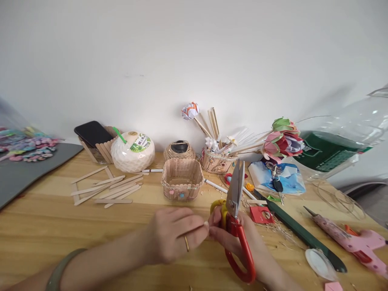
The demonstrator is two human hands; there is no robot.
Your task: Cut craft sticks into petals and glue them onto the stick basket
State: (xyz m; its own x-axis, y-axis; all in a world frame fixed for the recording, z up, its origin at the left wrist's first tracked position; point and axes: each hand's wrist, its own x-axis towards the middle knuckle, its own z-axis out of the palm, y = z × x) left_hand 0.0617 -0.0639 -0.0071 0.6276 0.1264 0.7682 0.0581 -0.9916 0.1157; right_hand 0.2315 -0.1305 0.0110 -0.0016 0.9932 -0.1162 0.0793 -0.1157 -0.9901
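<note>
Red-handled scissors (235, 198) point upward in my right hand (224, 232), their blades nearly closed. Something yellow (222, 208) shows behind that hand's fingers, perhaps the other handle. My left hand (178, 234) is closed in a pinch, its fingertips almost meeting the right thumb and fingers. Whatever sits between those fingertips is too small to make out. Just beyond both hands stands a small basket (182, 182) faced with wooden sticks, with a pink and a blue bead on its front.
Loose craft sticks (118, 190) lie left, near a white coconut (132, 151) with a green straw and a phone (94, 133). Behind are a twine roll (180, 150) and paper flowers (283, 141). Rightward lie a dark green knife-shaped tool (303, 230) and pink glue gun (351, 242).
</note>
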